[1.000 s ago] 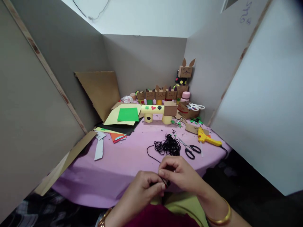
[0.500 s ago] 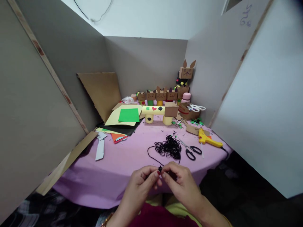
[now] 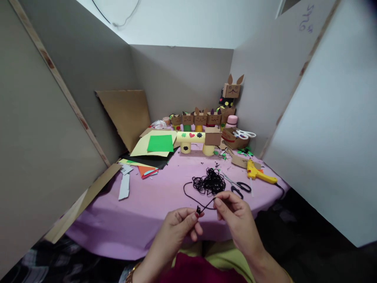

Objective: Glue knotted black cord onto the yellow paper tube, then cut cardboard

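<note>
Pinching bunched black cord [image 3: 198, 210] between thumb and fingers, the left hand [image 3: 178, 226] is hovering at the frame's lower centre, while the right hand [image 3: 237, 214] is clamping thumb and forefinger on a straight strand [image 3: 209, 204]. Above them, the tangled heap [image 3: 209, 182] (scissors [image 3: 235, 184] just beside it) is lying right of centre on the pink tablecloth [image 3: 165, 190].

Single head-worn view, facing forward and down, table [image 3: 165, 188] close below, back panel [image 3: 181, 78] beyond
</note>
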`<move>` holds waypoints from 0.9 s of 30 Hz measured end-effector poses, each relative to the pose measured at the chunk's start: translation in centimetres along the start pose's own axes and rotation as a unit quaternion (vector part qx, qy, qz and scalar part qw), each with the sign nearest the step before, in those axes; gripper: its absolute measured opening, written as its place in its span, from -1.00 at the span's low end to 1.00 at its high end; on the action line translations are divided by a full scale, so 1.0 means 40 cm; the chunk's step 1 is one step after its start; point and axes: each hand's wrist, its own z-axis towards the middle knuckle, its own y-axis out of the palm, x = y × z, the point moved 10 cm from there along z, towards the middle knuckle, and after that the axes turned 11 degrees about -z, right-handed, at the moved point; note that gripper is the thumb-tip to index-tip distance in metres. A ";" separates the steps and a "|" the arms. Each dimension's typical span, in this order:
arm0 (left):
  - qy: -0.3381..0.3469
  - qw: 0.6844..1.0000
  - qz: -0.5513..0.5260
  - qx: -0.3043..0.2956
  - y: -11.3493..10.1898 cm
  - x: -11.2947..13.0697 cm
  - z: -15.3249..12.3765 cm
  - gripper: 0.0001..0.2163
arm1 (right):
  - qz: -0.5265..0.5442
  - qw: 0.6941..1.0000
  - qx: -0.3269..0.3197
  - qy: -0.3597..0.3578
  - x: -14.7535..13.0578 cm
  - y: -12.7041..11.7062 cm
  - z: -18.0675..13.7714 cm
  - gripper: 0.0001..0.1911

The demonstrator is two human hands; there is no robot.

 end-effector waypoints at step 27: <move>0.054 0.968 -0.242 0.031 -0.012 0.007 -0.011 -0.84 | -0.036 0.993 -0.112 0.010 0.015 0.096 -0.024 -0.81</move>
